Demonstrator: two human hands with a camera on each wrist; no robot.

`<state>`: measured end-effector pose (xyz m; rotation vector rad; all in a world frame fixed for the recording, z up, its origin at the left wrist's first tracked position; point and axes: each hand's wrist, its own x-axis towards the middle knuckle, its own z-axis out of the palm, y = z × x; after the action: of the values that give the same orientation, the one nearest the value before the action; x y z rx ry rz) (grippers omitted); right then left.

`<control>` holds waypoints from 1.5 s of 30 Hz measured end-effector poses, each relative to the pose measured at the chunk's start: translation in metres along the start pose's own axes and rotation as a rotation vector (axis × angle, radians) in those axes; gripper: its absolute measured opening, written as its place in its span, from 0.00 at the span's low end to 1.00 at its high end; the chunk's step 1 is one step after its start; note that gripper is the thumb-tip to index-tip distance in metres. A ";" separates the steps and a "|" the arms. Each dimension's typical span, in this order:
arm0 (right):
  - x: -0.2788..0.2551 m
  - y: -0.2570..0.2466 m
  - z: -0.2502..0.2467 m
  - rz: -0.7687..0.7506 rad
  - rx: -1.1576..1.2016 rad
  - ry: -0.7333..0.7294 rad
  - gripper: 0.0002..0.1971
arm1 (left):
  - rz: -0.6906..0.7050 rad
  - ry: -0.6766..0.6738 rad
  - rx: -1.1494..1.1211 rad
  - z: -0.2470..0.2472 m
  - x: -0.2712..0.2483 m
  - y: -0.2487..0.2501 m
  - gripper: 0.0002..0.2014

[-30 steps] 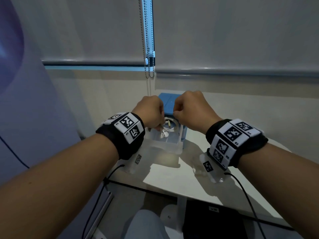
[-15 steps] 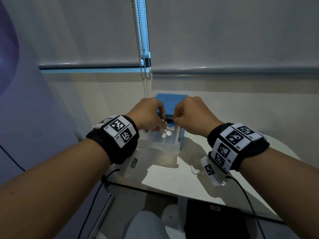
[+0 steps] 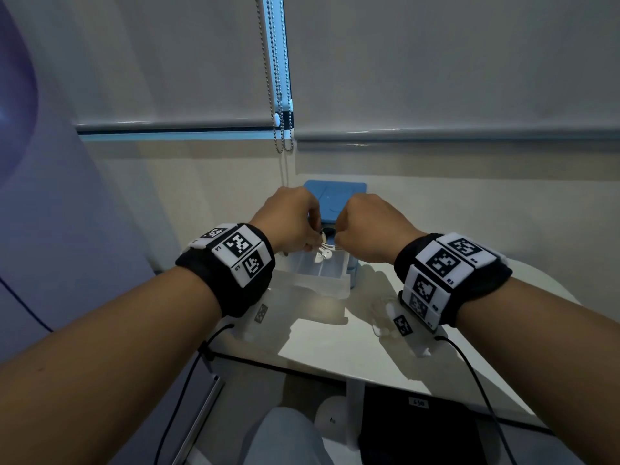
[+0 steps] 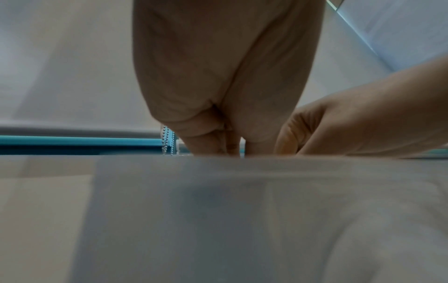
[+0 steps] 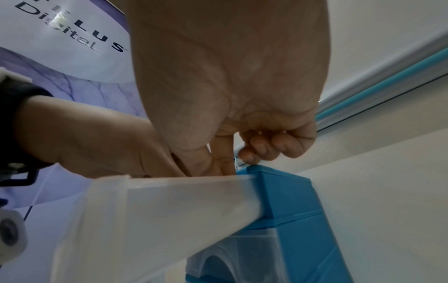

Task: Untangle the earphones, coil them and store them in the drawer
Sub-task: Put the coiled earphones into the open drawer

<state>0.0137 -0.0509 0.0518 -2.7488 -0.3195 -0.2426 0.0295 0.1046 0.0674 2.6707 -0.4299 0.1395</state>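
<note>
White earphones (image 3: 324,252) are pinched from both sides by left hand (image 3: 288,219) and right hand (image 3: 370,226), fingers curled on the cable, held just above the open translucent drawer (image 3: 322,273) of the blue organizer (image 3: 335,196) near the desk (image 3: 335,344) back edge.

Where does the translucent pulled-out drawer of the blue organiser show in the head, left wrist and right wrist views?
Head: translucent plastic drawer at centre, below both hands.
Left wrist: its blurred front wall fills the lower half.
Right wrist: its side wall crosses the lower middle.
Shared landmark: the window blind's bottom rail.
</note>
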 end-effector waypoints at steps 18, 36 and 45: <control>-0.059 0.069 -0.045 0.102 0.194 0.080 0.07 | 0.300 0.204 -0.230 0.001 -0.036 0.070 0.06; -0.080 0.105 0.022 0.287 0.182 -0.304 0.02 | 0.010 -0.303 0.237 0.126 -0.040 0.083 0.08; -0.066 0.095 0.034 0.273 0.041 -0.325 0.12 | 0.020 -0.274 0.280 0.135 -0.036 0.093 0.09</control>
<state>-0.0212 -0.1371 -0.0244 -2.7446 -0.0266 0.2806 -0.0301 -0.0237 -0.0229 2.9741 -0.5576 -0.1767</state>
